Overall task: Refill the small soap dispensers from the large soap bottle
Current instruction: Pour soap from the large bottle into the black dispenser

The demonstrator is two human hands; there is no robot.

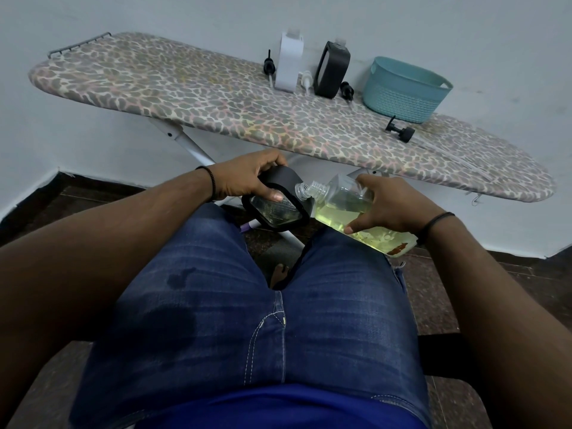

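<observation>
Both hands grip: left [247, 181] the dispenser [278, 205], right [393, 209] the soap bottle [349, 205], partly hiding each.

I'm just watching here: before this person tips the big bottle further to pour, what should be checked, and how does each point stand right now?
1. Large soap bottle uncapped: ok.
2. Black dispenser neck open, pump off: ok.
3. The two mouths meet: ok, they sit close together, though whether they touch cannot be told.
4. Left hand grips the dispenser firmly: ok.
5. Right hand holds the bottle: ok.
6. Something underneath to catch drips: not ok, only the jeans, which already show dark wet patches.
</observation>
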